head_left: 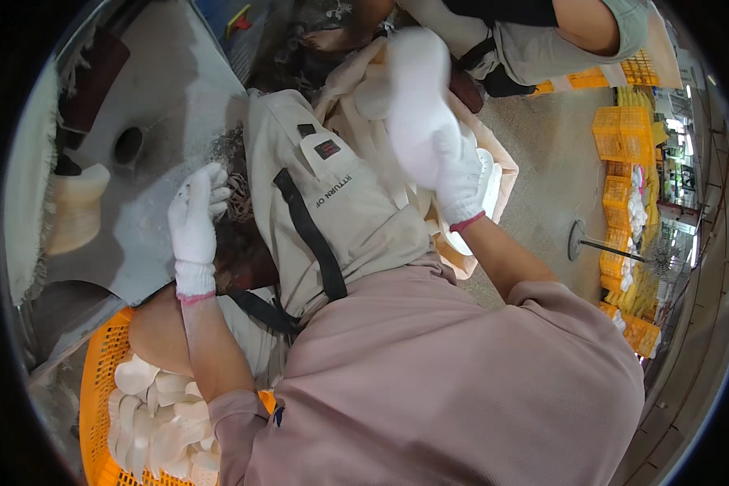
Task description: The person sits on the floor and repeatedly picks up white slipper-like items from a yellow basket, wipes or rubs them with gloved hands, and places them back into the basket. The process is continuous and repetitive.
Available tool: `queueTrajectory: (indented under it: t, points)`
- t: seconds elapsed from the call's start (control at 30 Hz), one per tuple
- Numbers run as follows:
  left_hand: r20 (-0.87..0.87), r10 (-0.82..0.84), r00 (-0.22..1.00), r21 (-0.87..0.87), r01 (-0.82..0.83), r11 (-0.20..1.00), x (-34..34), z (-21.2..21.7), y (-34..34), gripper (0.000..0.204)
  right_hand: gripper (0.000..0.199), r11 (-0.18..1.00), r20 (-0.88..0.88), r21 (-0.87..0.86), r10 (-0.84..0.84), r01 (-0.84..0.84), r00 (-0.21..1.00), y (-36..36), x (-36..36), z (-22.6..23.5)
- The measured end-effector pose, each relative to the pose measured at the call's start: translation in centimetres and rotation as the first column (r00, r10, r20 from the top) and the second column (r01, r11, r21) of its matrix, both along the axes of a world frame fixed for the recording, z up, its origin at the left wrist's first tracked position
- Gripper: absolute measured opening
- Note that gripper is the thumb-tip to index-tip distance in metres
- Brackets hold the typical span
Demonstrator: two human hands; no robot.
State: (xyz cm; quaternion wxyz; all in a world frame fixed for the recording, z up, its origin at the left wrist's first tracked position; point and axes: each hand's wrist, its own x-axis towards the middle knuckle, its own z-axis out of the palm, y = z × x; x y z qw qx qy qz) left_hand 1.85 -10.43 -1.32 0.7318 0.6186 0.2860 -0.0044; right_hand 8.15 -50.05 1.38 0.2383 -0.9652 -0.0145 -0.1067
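Observation:
In my right hand, gloved in white with a pink cuff, is a white insole-shaped piece, blurred by motion. It is held above an open sack with more white pieces in and around it. My left hand, in a matching glove, hovers next to a grey metal machine panel. Its fingers are loosely bent and apart, with nothing visible between them. At my left side an orange plastic basket holds several pale insoles.
At left, a pale round-edged wheel sticks out beside the panel, which has a dark hole. Another person's leg is close at the top. Orange crates and a fan on a stand are on the right.

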Motion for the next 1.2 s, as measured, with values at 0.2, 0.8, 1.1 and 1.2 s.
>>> queueTrajectory:
  t: [0.2,0.8,1.1,1.2]
  points:
    - [-0.165,-0.249,0.954,0.354,0.293,0.888,0.6,-1.3,0.2,0.054,0.06,0.902,-0.695,-0.335,-0.042,-0.272,0.717,-9.1,2.4,-3.6]
    - [-0.48,-0.198,0.855,0.346,0.392,0.852,-5.8,-6.3,3.3,0.04,0.019,0.63,-0.369,-0.338,0.595,-0.699,0.714,7.8,19.1,-22.0]
    - [-0.447,-0.347,0.824,0.32,0.51,0.799,-3.9,-9.4,5.6,0.052,0.015,0.854,-0.235,-0.32,0.348,-0.411,0.907,-23.9,-3.5,-23.2]
    - [-0.497,-0.388,0.776,0.503,0.622,0.601,-4.0,-5.9,3.5,0.051,0.023,0.955,-0.693,-0.239,-0.294,0.175,0.658,-35.2,-11.8,-22.7]
